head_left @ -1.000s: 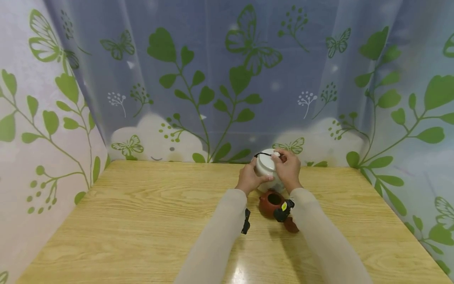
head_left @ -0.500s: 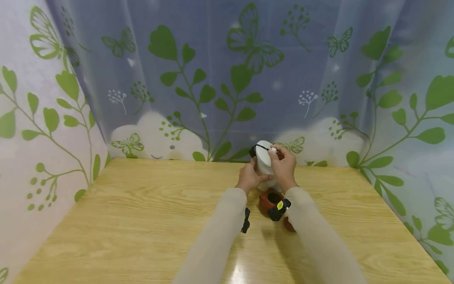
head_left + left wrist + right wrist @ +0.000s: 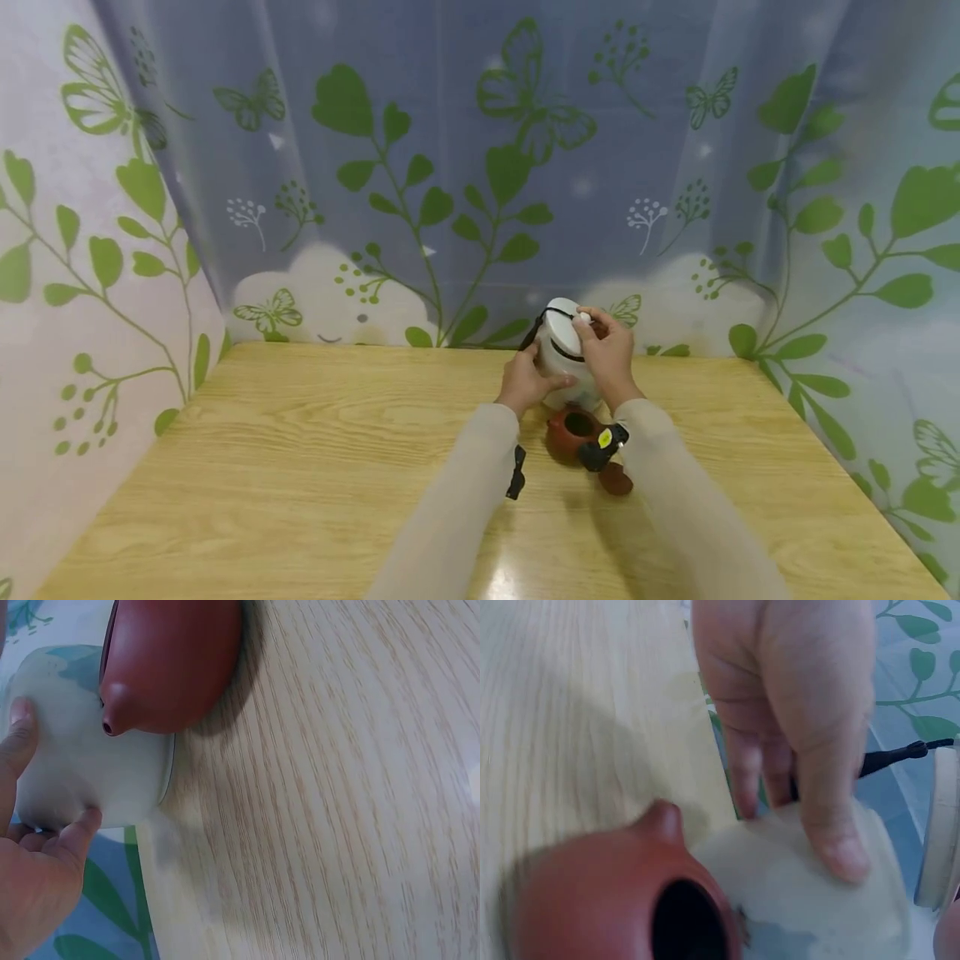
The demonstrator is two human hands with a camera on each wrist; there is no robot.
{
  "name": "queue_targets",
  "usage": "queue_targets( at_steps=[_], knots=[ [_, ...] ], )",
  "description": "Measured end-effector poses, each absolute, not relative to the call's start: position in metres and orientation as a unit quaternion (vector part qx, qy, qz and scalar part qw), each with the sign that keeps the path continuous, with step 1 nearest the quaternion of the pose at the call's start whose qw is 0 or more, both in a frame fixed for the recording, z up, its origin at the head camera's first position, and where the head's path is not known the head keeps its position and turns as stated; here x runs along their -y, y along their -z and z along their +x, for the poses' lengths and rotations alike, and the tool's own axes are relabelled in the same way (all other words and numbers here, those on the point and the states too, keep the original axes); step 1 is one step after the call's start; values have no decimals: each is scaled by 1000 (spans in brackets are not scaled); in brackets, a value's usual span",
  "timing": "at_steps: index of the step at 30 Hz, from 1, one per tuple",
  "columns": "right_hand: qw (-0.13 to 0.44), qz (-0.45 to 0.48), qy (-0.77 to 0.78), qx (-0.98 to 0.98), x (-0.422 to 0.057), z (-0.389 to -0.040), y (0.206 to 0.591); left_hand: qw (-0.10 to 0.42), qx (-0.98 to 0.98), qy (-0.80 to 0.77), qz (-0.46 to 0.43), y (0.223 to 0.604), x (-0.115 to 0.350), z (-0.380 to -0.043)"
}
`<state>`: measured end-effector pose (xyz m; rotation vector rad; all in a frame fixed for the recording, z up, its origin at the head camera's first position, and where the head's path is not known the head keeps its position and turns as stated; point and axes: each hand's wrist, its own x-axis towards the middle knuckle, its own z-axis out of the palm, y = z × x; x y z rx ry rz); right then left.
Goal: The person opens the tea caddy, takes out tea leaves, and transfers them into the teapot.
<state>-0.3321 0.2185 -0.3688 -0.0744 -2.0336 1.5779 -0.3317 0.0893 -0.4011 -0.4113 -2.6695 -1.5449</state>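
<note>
A white jar [image 3: 558, 371] stands near the table's back edge. My left hand [image 3: 525, 383] holds its side, thumb in front; the left wrist view shows fingers pressed to the jar's wall [image 3: 97, 765]. My right hand [image 3: 611, 354] pinches the knob of the white lid [image 3: 562, 325], which is tilted above the jar; a dark gap shows under it. In the right wrist view the lid [image 3: 940, 825] is apart from the jar. A black cord [image 3: 892, 759] runs to the lid. A lidless reddish-brown teapot [image 3: 566, 433] stands right in front of the jar.
A small round reddish-brown piece [image 3: 617, 479] lies beside the teapot, near my right forearm. The wooden table [image 3: 315, 467] spreads to the left and front. A patterned curtain [image 3: 465, 167] hangs directly behind the table's back edge.
The lid rested low over the jar a second ago; my right hand has raised and tilted it, and a dark gap now shows. My left hand stays on the jar.
</note>
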Motion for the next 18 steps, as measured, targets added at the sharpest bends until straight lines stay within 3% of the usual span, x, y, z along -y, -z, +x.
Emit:
queue_targets(
  at_steps=[18],
  knots=[
    [307, -32, -545, 779, -280, -310, 347, 35, 861, 488, -135, 406, -91, -335]
  ],
)
